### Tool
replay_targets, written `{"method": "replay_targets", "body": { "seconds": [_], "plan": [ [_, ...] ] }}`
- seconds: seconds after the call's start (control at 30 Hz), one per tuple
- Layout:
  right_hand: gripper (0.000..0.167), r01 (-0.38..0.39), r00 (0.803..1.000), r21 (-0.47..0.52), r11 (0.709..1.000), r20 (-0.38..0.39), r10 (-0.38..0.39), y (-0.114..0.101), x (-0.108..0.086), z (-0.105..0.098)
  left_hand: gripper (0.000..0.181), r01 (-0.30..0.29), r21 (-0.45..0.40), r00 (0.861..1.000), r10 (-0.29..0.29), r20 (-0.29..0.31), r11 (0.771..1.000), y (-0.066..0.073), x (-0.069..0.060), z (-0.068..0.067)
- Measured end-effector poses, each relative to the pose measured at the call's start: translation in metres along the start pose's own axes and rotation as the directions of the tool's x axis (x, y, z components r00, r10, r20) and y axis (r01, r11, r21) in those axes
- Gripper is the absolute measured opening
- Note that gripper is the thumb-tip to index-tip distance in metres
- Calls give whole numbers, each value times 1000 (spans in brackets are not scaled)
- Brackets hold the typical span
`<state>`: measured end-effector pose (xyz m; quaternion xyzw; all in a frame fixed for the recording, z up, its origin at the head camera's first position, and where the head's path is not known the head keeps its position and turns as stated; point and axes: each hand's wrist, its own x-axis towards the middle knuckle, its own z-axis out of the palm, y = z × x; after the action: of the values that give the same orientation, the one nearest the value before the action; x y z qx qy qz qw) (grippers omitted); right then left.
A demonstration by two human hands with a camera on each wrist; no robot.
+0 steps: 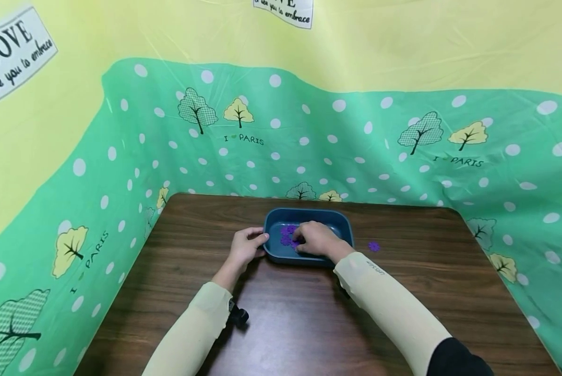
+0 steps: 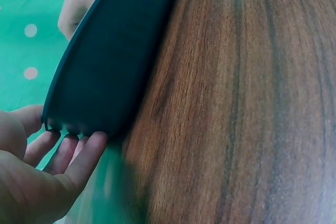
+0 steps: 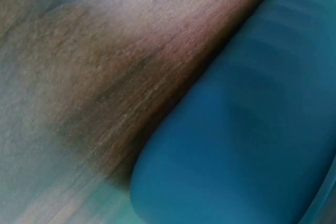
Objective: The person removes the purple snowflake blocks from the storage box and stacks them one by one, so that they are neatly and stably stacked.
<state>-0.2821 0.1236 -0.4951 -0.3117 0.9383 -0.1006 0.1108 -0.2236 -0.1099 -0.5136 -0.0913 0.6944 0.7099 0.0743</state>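
Observation:
A dark blue rectangular plastic box [image 1: 309,260] stands on the table, its outer wall [image 2: 113,61] filling much of the left wrist view. My left hand [image 1: 244,247] holds its left end, thumb at the rim and the other fingers [image 2: 86,156] against the outside. Inside the box, toward its left, lie several small purple flower-shaped pieces [image 1: 286,239]. My right hand [image 1: 317,238] reaches in over the right part, its bent fingers down among these pieces; whether they pinch one is hidden. Only the box wall [image 3: 236,145] and table appear in the right wrist view, not the hand.
One more purple flower-shaped piece [image 1: 373,246] lies on the brown wood-grain table [image 1: 290,324], just right of the box. A green and yellow printed cloth [image 1: 271,156] hangs around the table's back and sides.

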Motion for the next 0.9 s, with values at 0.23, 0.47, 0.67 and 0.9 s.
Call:
{"method": "replay_targets", "body": {
  "seconds": [0.23, 0.47, 0.67, 0.9],
  "plan": [
    [26, -3, 1000, 8, 1000, 4, 3, -2, 2, -1, 40, 11, -3, 1000, -11, -1, 1000, 1, 0, 0],
    [30, -19, 1000, 4, 1000, 23, 18, -4, 4, 0, 40, 5, -6, 1000, -5, -3, 1000, -1, 0, -1],
    [33, -21, 999, -20, 1000, 27, 21, -5, 5, 2, 40, 4, -19, 1000, -4, -3, 1000, -3, 0, -1],
    [33, -17, 1000, -49, 999, 19, 18, -6, 5, 3, 38, -1, -16, 1000, 0, -13, 1000, -3, 1, 2]
  ]
}}
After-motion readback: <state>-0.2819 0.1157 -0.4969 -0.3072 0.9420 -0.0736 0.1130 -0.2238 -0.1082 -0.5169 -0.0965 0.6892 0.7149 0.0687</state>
